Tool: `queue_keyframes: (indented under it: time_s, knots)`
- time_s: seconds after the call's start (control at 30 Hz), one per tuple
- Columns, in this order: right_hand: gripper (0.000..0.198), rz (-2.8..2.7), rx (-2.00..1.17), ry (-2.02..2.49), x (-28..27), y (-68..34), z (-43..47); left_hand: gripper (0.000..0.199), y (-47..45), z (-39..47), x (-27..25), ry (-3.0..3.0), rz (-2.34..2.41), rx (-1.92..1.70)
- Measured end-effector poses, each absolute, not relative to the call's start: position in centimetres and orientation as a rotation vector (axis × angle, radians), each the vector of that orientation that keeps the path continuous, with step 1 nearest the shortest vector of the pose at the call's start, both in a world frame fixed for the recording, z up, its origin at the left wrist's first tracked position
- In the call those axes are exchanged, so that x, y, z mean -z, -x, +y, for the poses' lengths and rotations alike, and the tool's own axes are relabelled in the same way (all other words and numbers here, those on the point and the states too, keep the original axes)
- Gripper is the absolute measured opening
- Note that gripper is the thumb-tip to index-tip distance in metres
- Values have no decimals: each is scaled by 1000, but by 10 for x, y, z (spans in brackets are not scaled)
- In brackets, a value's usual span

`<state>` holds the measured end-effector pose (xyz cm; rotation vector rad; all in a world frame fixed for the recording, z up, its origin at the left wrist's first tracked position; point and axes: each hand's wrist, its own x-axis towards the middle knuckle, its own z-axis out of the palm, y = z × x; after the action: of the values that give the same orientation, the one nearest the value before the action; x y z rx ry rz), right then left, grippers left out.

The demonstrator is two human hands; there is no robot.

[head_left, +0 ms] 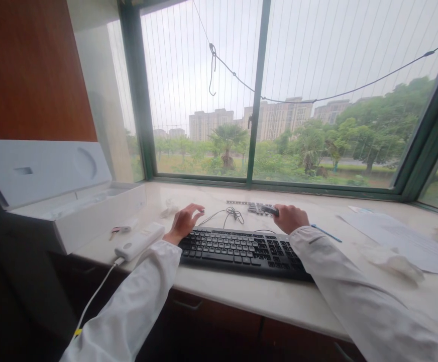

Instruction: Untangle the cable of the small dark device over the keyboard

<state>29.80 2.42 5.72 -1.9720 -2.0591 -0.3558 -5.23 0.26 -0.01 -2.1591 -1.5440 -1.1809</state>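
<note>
A black keyboard point(237, 251) lies along the front of the white counter; its right-hand part looks darker, with keycaps apparently off. Behind it, loose keycaps point(255, 208) sit in rows. My right hand point(292, 218) is closed around a dark, elongated tool point(269, 210), whose end points left over those keycaps; its exact kind is unclear. Above the keyboard's left back corner is my left hand point(183, 223), thumb and forefinger pinched on a small dark piece point(203, 210) too small to name surely.
A coiled cable point(234, 215) lies behind the keyboard. At left are an open white box point(98, 216) and a white device point(139, 241) with a cord. A blue stick point(326, 233), crumpled tissue point(396, 264) and paper sheets point(411, 239) lie at right. The window point(249, 183) bounds the back.
</note>
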Motion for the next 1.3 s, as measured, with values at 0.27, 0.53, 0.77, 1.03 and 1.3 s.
queue_keyframes:
  time_s: [0.27,0.53,0.77,1.03,1.3]
  knots:
    - [37,-1858,123,2242,-20,-358,57,20,46,2,-13,2074,-1551,1059]
    - [36,-1982,157,2151,-18,-348,66,14,29,71,-46,2218,-1556,739]
    - [29,-2023,184,2117,-12,-349,71,14,15,171,-29,2284,-1827,428]
    - [27,-2055,182,2106,-10,-346,72,14,2,240,-12,2306,-1905,261]
    - [24,-2066,183,2098,-8,-340,71,14,-5,268,-7,2352,-1897,220]
